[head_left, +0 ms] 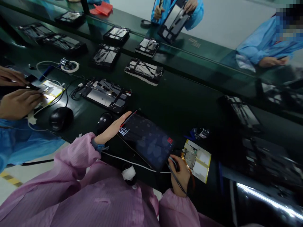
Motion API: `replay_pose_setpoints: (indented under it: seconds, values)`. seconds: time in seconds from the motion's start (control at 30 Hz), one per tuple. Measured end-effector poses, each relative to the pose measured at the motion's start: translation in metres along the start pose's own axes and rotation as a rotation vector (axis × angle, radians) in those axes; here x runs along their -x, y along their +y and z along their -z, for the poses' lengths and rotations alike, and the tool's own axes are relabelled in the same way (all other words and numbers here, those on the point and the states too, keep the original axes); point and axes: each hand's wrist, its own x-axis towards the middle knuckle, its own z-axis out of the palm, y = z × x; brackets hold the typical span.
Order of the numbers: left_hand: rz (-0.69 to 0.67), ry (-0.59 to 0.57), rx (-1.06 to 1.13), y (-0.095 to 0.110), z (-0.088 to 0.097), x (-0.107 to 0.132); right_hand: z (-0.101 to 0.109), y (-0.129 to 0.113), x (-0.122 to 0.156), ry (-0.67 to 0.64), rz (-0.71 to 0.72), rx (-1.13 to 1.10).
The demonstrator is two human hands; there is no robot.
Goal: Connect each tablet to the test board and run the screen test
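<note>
A dark tablet lies in front of me, its screen lit with small white text at the left end and a red square near the right. My left hand rests along its left edge, fingers stretched out together and gripping nothing. At the lower right corner, my right hand has its fingers closed around a cable, whose end meets the tablet's edge. Whether the plug is seated cannot be seen. Beside that hand lies a yellow-edged battery pack with a circuit board.
Several opened tablets with bare internals cover the bench. A black mouse sits by my left wrist, a white cable along the front edge. At left, a co-worker's hands handle a lit panel; across, another person holds an opened tablet.
</note>
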Motion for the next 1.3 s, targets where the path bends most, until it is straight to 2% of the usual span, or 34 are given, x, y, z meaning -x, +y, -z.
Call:
replay_pose_setpoints:
  seconds: [1.0,1.17,1.3]
  values:
    - [-0.027,0.000,-0.053,-0.008,-0.002,0.001,0.001,-0.008,-0.001,-0.006,0.015,-0.040]
    - [-0.055,-0.006,-0.160,-0.004,-0.003,0.003,0.000,-0.007,0.000,-0.008,0.009,-0.035]
    - [-0.183,-0.025,-0.329,-0.010,-0.004,0.002,0.000,-0.004,0.000,0.001,0.022,-0.046]
